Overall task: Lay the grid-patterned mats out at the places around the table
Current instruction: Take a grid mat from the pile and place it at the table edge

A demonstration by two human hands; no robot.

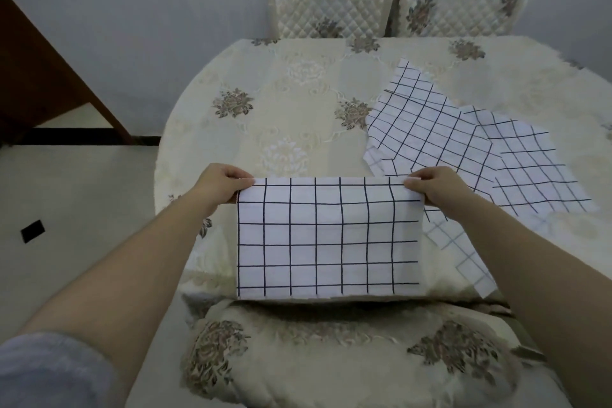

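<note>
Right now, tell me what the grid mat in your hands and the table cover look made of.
Grid mat: thin woven cloth, matte; it sags and creases between both hands. Table cover: thicker fabric, seemingly embroidered or jacquard, faint sheen on raised floral motifs.

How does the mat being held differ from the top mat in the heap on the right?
The held mat is pinched at its far corners by the left hand and right hand; the heap's top mat is untouched. The held mat sits square at the table's near edge; the heap mat lies skewed, overlapping other mats. The held mat looks smooth; the heap mat is rumpled. Both are white with dark grid lines.
</note>
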